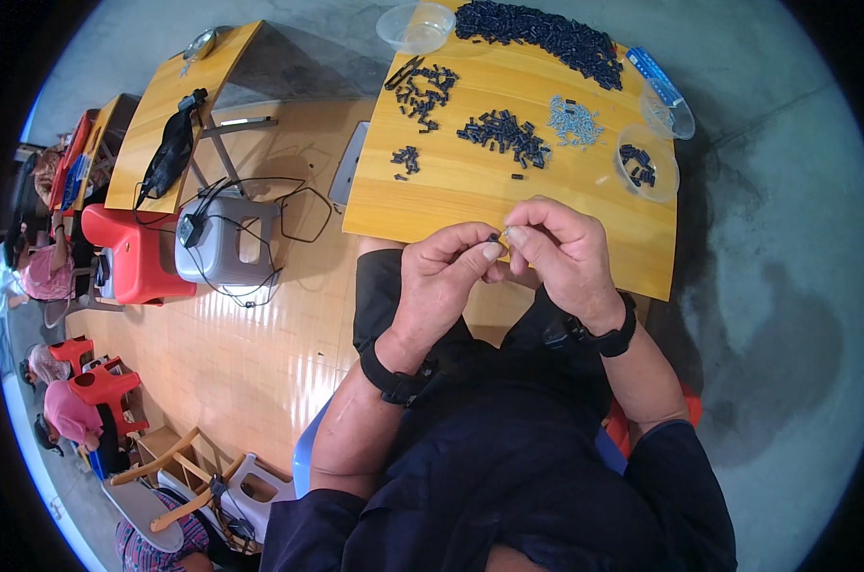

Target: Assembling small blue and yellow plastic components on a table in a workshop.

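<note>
Just over the near edge of the wooden table (394, 210), my two hands meet fingertip to fingertip. My left hand (437, 281) pinches a small black cylindrical part (494, 237). Beside it, my right hand (570, 257) closes thumb and forefinger on a tiny pale metallic piece (507, 233), mostly hidden by the fingertips. Beyond my hands lie a heap of black parts (504, 138) and a patch of small silvery pieces (574, 121). Further left are a looser black group (424, 95), a smaller cluster (406, 160) and black tweezers (404, 73).
A large black heap (542, 38) covers the far edge. Clear bowls stand at the far left (415, 30) and right (675, 181), near a blue-and-white box (655, 76). Left of the table are a grey stool (224, 250), trailing cables, a red chair (132, 257) and seated people.
</note>
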Tool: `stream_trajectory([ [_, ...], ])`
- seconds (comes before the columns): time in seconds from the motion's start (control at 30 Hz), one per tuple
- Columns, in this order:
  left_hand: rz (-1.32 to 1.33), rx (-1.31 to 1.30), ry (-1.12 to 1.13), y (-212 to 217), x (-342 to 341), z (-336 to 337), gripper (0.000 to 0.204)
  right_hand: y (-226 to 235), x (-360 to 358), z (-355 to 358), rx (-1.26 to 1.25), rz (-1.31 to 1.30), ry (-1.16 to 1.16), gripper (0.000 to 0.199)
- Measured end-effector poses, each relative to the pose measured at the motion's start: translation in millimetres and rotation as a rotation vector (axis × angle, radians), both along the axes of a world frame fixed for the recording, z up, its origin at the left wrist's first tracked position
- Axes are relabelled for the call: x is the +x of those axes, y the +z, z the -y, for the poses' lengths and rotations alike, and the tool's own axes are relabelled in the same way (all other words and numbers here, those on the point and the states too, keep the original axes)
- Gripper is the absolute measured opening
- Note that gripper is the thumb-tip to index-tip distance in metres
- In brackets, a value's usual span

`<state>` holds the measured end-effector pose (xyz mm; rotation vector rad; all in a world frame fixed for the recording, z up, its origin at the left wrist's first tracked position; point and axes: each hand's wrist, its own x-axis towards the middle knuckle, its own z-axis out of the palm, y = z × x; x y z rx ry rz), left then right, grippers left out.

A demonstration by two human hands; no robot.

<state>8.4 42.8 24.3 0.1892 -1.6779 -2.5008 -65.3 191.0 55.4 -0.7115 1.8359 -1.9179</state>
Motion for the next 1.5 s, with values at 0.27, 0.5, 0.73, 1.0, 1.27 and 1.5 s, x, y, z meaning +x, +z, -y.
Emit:
stream_trajectory([
  [0.27,-0.027,0.001,-0.002,-1.8,0.6,1.2,0.014,6.0,-0.7,2.2,0.015,-0.068,0.019,0.007],
  [0.5,0.004,-0.023,-0.005,3.5,-0.6,3.6,0.012,9.2,-1.5,2.9,0.068,-0.087,0.035,0.006],
  [0.73,0.021,-0.035,-0.033,0.0,-0.5,7.5,0.013,13.3,-5.3,3.0,0.108,-0.180,0.059,0.005],
  [1.0,0.096,-0.029,-0.091,3.9,-0.7,10.6,0.012,5.9,-7.3,2.7,0.165,-0.323,0.026,0.004],
  [1.27,0.167,-0.088,-0.095,5.3,-3.7,10.5,0.011,-2.2,2.7,8.5,0.182,-0.224,-0.068,0.003],
  [1.5,0.181,-0.123,-0.098,7.0,-2.7,11.0,0.011,-3.0,3.1,5.3,0.066,0.239,-0.005,0.011],
])
